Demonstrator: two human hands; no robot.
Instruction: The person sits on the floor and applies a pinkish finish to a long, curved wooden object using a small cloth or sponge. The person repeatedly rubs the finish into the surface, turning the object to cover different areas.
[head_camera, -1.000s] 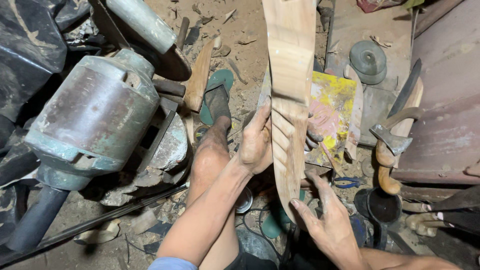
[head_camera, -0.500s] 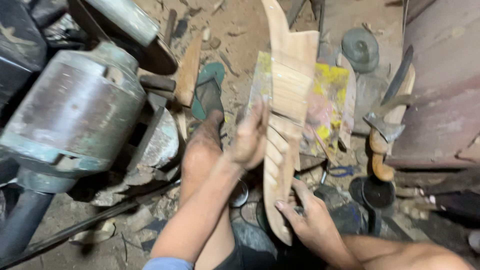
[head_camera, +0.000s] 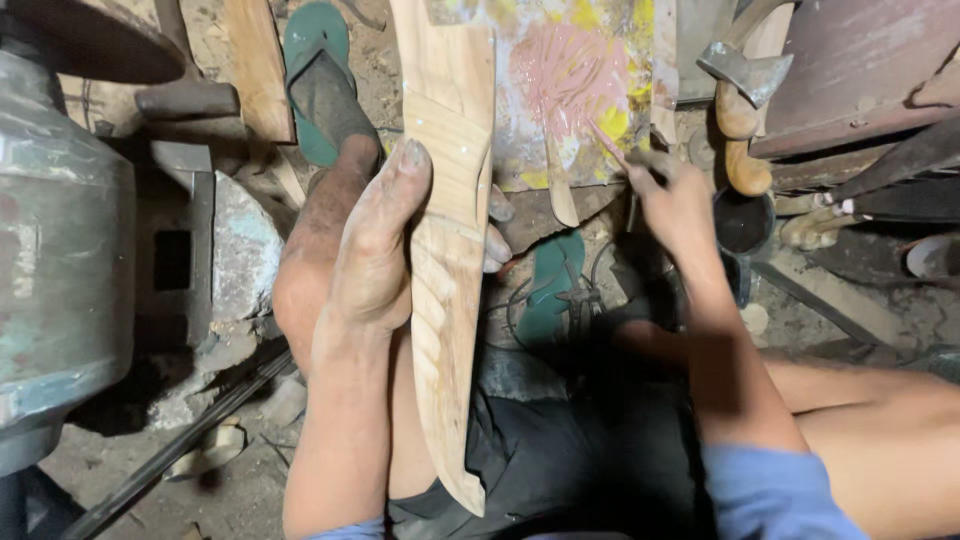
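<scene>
1. Left hand (head_camera: 375, 250) has its grip clamped around the long carved wooden piece (head_camera: 445, 260), which stands upright at the centre of the frame.
2. Right hand (head_camera: 675, 200), right of centre, pinches a thin stick (head_camera: 607, 140) against the paint-stained board (head_camera: 565, 80).
3. Hatchet (head_camera: 745, 75) lies at upper right.

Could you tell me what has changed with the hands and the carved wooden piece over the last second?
The right hand let go of the lower end of the carved wooden piece and moved up and to the right, reaching a thin stick by the paint-smeared board. The left hand kept its grip on the piece's middle, now alone. The green sandal and the hatchet stayed put.
</scene>
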